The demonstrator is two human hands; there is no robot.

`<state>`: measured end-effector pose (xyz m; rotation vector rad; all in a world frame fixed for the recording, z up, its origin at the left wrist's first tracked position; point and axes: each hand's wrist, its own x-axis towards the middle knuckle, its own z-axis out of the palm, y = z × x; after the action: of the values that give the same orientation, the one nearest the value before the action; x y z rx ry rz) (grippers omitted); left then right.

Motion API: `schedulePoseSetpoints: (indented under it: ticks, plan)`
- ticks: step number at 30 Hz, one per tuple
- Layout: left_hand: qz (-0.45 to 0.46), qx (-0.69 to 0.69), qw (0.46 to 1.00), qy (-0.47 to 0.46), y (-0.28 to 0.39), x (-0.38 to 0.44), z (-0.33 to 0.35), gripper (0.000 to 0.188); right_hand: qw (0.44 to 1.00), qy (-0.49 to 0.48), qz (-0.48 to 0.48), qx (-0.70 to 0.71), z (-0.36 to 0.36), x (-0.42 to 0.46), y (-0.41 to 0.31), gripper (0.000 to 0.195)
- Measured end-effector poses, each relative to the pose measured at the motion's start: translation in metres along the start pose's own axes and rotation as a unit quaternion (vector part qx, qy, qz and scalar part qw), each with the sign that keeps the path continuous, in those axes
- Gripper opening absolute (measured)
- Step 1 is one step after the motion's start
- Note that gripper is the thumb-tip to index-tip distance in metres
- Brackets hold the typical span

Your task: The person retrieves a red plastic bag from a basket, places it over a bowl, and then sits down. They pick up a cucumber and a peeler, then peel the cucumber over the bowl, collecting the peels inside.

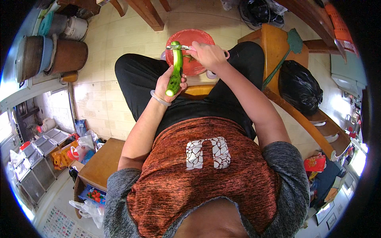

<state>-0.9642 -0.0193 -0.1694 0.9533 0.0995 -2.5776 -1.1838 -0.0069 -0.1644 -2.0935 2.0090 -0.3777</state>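
Observation:
My left hand (172,81) grips the lower part of a long green cucumber-like vegetable (177,61), whose pale cut end faces me. A peeled, lighter green strip runs along its upper part; darker skin shows lower down. In my right hand (209,56) is a peeler (178,47) with a metal head and a pink handle. Its head lies across the vegetable near the far end. Beneath both stands a red plastic basin (171,67) between my knees, with a few green scraps (189,57) in it. My forearm and hands hide part of the basin.
A wooden chair (269,40) stands at the right, with a green fly swatter (294,41) and a black plastic bag (299,86) by it. Wooden furniture legs (147,15) rise beyond the basin. Buckets (70,55) line the left. A wooden cabinet (102,157) is behind my left elbow.

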Motion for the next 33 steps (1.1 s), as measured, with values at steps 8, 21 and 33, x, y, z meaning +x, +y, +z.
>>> schedulePoseSetpoints:
  ticks: [8, 21, 33]
  plan:
    - [-0.015, 0.067, 0.998, 0.012, 0.003, -0.007, -0.001, 0.032, 0.992, -0.082, 0.086, 0.028, 0.018, 0.014, 0.02, 0.048]
    - [-0.054, -0.004, 0.998, -0.037, 0.019, 0.009, -0.01, 0.042, 0.976, -0.078, 0.097, 0.177, -0.006, -0.028, -0.002, 0.045]
    - [-0.038, 0.087, 0.995, -0.019, 0.015, 0.004, 0.0, 0.033, 0.996, -0.03, -0.02, 0.085, -0.026, -0.035, -0.009, 0.035]
